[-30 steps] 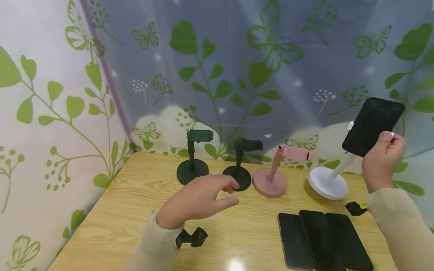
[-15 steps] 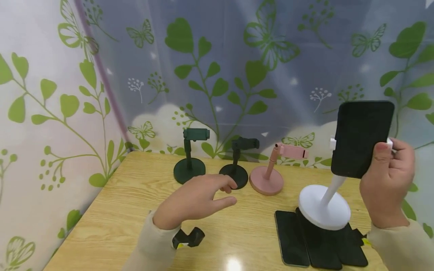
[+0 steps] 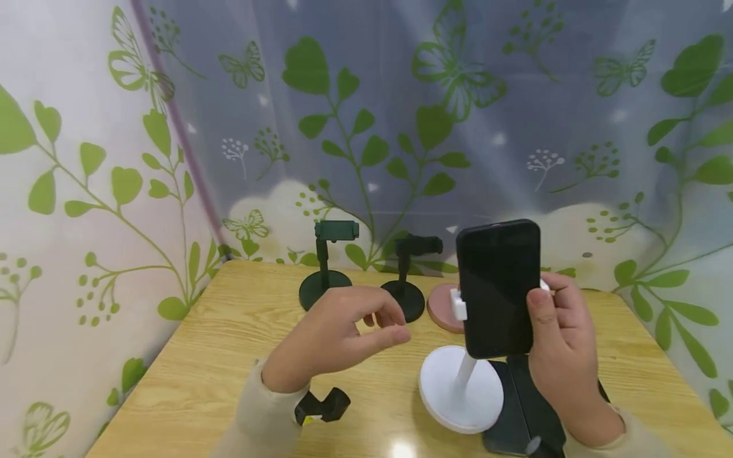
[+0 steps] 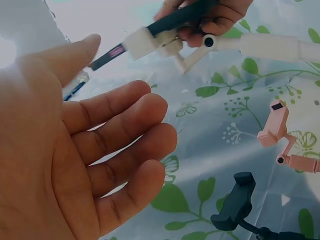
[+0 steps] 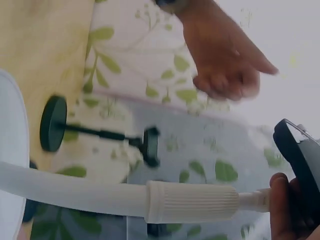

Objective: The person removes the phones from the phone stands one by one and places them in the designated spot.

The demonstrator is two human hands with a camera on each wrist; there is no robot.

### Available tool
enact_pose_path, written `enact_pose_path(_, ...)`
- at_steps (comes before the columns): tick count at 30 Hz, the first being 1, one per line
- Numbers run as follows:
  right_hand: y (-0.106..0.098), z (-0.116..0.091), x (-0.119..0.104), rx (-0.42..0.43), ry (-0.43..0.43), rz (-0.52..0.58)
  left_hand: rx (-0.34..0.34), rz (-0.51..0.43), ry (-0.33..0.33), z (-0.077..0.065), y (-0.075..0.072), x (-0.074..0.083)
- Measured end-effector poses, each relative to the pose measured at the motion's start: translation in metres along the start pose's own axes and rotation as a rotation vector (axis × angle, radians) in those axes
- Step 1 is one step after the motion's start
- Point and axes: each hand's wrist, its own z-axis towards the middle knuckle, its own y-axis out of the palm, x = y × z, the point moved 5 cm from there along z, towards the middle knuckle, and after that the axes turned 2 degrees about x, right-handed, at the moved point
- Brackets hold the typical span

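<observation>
My right hand grips a black smartphone at its right edge, thumb on the screen side. The phone sits upright in the clamp of a white phone stand, whose round base overlaps the phones on the table in the head view. In the right wrist view the stand's ribbed stem runs to the held phone. My left hand hovers over the table left of the white stand, palm bare and fingers loosely bent in the left wrist view.
Along the back stand a dark green phone stand, a black phone stand and a pink phone stand, partly hidden by the held phone. Black phones lie at the front right, partly covered. A patterned curtain backs the wooden table.
My right hand has brought the white stand and its phone leftward and toward the middle front, turning the screen to face the head camera. The left hand stays nearly still.
</observation>
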Motion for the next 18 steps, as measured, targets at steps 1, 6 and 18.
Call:
enact_pose_path(1,0.008,-0.003,0.001,-0.027,0.002,0.004,-0.005,-0.008,0.0,-0.001,0.0,0.0)
enact_pose_path(6,0.038,-0.016,0.009,-0.147,-0.022,0.075,-0.027,-0.003,0.042,-0.001,0.003,0.003)
enact_pose_path(18,0.072,-0.029,0.023,-0.292,0.019,0.121,-0.005,0.08,0.07,-0.004,-0.005,0.007)
